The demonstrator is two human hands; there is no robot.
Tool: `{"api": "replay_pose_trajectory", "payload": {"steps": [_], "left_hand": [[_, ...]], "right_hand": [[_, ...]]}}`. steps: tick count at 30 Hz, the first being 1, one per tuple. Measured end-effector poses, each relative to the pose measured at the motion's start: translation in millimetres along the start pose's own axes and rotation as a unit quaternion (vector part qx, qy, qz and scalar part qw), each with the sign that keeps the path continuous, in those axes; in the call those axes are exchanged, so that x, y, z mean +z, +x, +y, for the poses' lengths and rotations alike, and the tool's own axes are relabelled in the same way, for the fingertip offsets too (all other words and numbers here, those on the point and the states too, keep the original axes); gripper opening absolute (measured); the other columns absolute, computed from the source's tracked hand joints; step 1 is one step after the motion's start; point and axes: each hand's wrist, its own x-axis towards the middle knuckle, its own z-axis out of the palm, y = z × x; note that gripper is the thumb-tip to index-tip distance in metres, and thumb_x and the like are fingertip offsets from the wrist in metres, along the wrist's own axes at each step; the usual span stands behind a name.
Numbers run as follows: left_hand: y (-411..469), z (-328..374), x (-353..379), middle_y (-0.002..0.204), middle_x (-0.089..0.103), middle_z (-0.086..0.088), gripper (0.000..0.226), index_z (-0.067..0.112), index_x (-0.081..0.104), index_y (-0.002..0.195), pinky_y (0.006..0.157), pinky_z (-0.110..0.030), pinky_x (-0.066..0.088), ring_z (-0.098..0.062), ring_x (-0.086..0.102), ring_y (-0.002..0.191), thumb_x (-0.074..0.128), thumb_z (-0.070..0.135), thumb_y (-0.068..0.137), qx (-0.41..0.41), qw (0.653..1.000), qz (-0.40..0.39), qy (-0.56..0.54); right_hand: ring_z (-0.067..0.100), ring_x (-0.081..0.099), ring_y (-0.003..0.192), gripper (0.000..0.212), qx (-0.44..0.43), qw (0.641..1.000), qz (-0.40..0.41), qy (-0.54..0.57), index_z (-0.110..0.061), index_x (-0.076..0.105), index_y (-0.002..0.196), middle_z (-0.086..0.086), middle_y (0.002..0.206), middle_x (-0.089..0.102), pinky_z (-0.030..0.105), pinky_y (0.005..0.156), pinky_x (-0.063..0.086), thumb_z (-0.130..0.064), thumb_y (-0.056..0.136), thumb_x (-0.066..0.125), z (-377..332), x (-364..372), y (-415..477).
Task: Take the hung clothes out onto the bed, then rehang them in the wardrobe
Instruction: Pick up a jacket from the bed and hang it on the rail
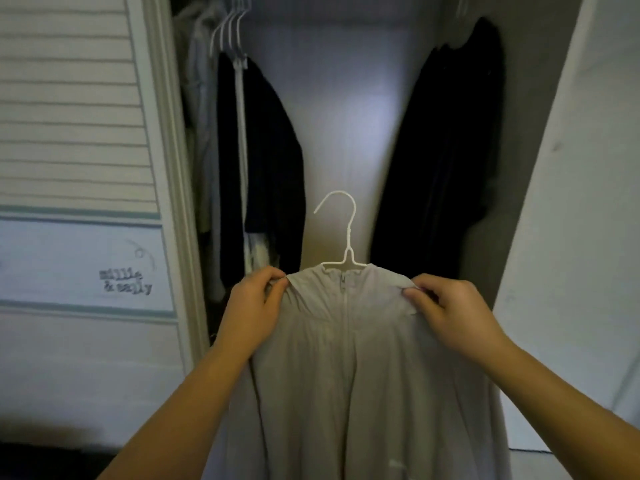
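Note:
A light grey zip-front garment (353, 368) hangs on a white wire hanger (341, 233), held up in front of the open wardrobe (346, 116). My left hand (254, 304) pinches the garment's left shoulder. My right hand (450, 313) pinches its right shoulder. The hanger's hook points up and left, free of any rail. The garment's lower part runs out of the bottom of the view.
Dark clothes (266, 161) hang at the wardrobe's left with several white hangers (228, 32) above them. More dark clothes (446, 161) hang at the right. A louvred door (76, 133) stands at the left, a white wall (581, 202) at the right.

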Motion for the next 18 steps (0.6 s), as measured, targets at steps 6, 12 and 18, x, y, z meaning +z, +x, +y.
{"api": "replay_pose_trajectory", "payload": {"steps": [6, 12, 18], "left_hand": [[136, 39, 36, 0.085, 0.064, 0.001, 0.010, 0.012, 0.066, 0.096, 0.066, -0.005, 0.040, 0.003, 0.056, 0.077, 0.057, 0.014, 0.098, 0.085, 0.996, 0.029, -0.024], [254, 70, 57, 0.082, 0.066, -0.002, 0.013, 0.008, 0.066, 0.090, 0.063, -0.010, 0.041, -0.007, 0.060, 0.074, 0.057, 0.013, 0.098, 0.134, 0.988, 0.070, -0.028], [352, 102, 75, 0.075, 0.063, -0.001, 0.012, 0.006, 0.065, 0.086, 0.060, -0.016, 0.034, -0.015, 0.056, 0.069, 0.059, 0.009, 0.096, 0.183, 0.976, 0.113, -0.029]], "right_hand": [[0.010, 0.062, 0.072, 0.014, -0.016, 0.995, 0.095, -0.018, -0.023, 0.066, 0.084, -0.009, 0.072, 0.065, 0.042, 0.069, 0.052, -0.031, 0.094, 0.059, 29, -53, 98], [0.010, 0.060, 0.073, 0.017, -0.057, 0.987, 0.138, -0.059, -0.035, 0.057, 0.076, -0.014, 0.069, 0.060, 0.039, 0.067, 0.050, -0.031, 0.093, 0.060, 45, -98, 186], [0.017, 0.063, 0.082, 0.006, -0.044, 0.981, 0.152, -0.115, -0.031, 0.065, 0.086, -0.012, 0.076, 0.063, 0.040, 0.072, 0.052, -0.036, 0.088, 0.062, 54, -143, 256]]}}
